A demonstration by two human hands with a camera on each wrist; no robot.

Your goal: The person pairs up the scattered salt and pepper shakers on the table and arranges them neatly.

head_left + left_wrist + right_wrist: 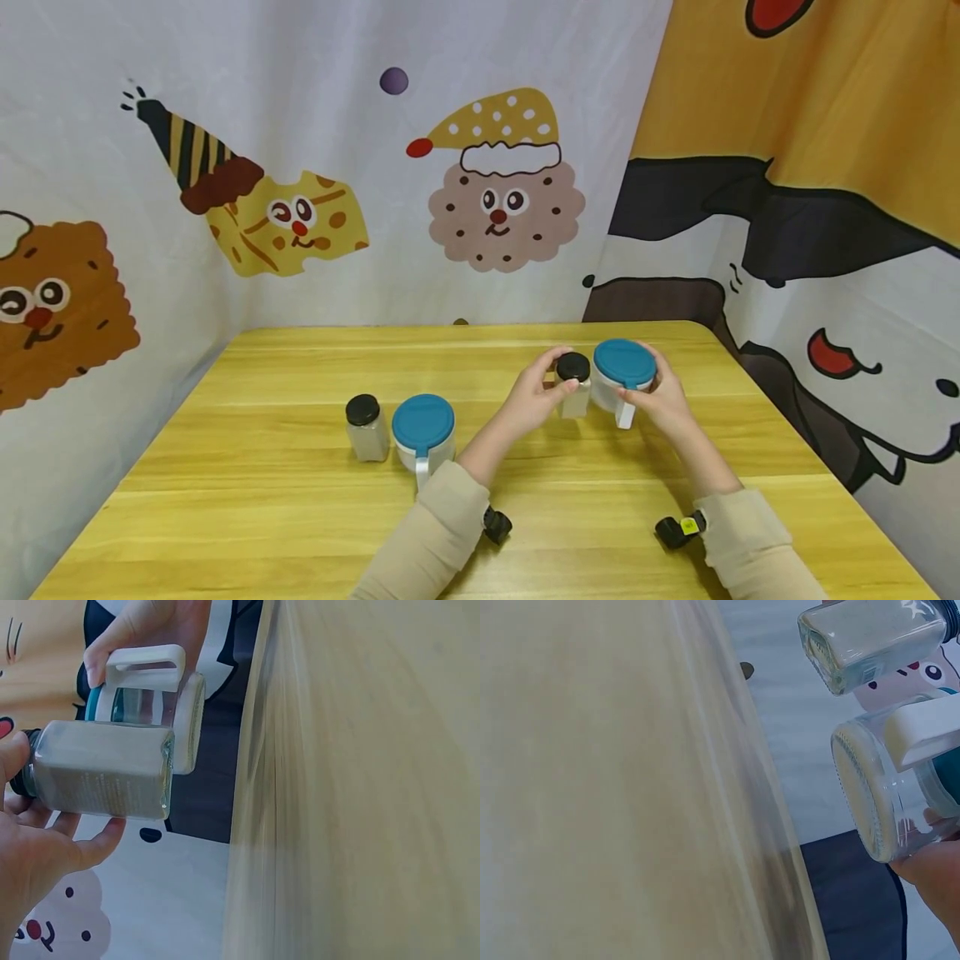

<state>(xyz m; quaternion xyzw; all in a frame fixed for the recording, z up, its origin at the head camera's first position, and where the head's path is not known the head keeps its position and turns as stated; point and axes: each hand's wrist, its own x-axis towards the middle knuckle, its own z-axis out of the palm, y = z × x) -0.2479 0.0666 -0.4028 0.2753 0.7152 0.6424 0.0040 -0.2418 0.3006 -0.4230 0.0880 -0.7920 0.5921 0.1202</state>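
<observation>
My left hand (534, 396) grips a small square glass jar (574, 400) with a black lid, its thumb and fingers near the lid. Pale powder fills much of this jar (105, 769) in the left wrist view. Right beside it, my right hand (666, 398) holds a round clear canister (606, 393) with a blue lid and white handle. A pale layer shows at the base of that canister (870, 787). Both wrist views show the two containers off the tabletop, upright and close together.
A second black-lidded jar (368, 437) and a second blue-lidded canister (424, 425) stand side by side on the wooden table (247, 517), left of my forearms. A cartoon-printed curtain (315, 75) hangs behind the table's far edge.
</observation>
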